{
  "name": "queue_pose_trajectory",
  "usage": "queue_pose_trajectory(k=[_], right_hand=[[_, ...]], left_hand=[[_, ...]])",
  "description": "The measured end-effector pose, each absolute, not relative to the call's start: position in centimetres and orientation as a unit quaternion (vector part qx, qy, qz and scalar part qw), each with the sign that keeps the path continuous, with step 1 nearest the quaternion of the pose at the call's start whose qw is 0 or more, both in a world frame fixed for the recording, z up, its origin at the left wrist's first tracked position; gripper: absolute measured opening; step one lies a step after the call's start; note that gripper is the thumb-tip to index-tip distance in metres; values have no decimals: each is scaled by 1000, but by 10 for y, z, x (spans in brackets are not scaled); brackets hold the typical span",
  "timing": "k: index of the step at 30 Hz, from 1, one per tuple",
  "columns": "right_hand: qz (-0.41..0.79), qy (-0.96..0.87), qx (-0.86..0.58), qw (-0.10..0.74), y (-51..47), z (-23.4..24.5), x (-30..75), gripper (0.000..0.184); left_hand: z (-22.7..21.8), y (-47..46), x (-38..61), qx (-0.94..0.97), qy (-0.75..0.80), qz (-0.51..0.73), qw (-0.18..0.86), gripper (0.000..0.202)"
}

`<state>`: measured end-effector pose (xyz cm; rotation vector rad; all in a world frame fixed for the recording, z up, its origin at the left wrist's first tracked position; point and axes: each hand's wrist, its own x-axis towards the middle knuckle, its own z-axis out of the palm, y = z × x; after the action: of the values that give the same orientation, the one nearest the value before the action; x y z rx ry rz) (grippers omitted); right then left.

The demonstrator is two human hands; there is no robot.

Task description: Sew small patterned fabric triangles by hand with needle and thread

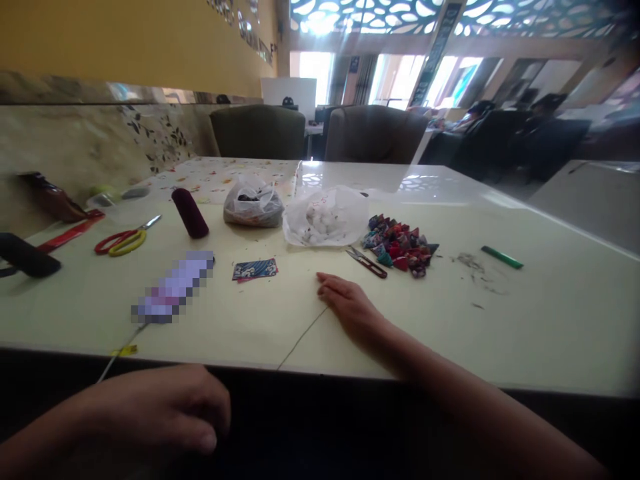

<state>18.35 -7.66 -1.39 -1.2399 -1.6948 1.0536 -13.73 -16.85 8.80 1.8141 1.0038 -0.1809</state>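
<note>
My right hand (347,303) is over the table with its fingers pressed together. A thin dark thread (303,338) runs from beneath its fingers to the table's front edge. My left hand (173,407) is in front of that edge, its fingers curled inward; what they hold, if anything, is hidden. Just beyond my right hand lie thread snips (367,262) with dark handles, beside a pile of small stuffed-looking patterned fabric pieces (403,247). Flat patterned fabric pieces (254,269) rest to the left of my right hand.
Farther back stand a clear bag of white fluffy bits (325,220), another plastic bag (254,207) and a maroon thread cone (191,213). To the left are scissors (127,241) and a pixelated phone-like object (175,290). At right lies a green stick-like object (503,257) near scraps.
</note>
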Motion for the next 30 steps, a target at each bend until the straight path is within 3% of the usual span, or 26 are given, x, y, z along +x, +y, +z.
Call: queue_pose_trajectory(k=[5, 10, 14, 18, 22, 26, 30], right_hand=[[330, -604, -607, 397, -106, -9, 258, 50], [230, -538, -717, 380, -122, -10, 337, 57], [177, -504, -750, 390, -110, -8, 376, 29], [66, -543, -718, 431, -97, 9, 347, 29], [176, -607, -617, 469, -89, 31, 273, 35], [282, -684, -519, 429, -72, 43, 208, 31], [249, -757, -451, 401, -43, 43, 165, 20]], left_hand=[[102, -141, -142, 758, 456, -1, 466, 27], [81, -110, -130, 798, 483, 139, 333, 29], [57, -88, -121, 814, 491, 226, 210, 24], [40, -65, -116, 812, 527, 217, 127, 25], [36, -51, -113, 804, 564, 156, 103, 29], [38, -45, -111, 801, 578, 131, 87, 26], [38, -37, -107, 801, 588, 103, 43, 26]])
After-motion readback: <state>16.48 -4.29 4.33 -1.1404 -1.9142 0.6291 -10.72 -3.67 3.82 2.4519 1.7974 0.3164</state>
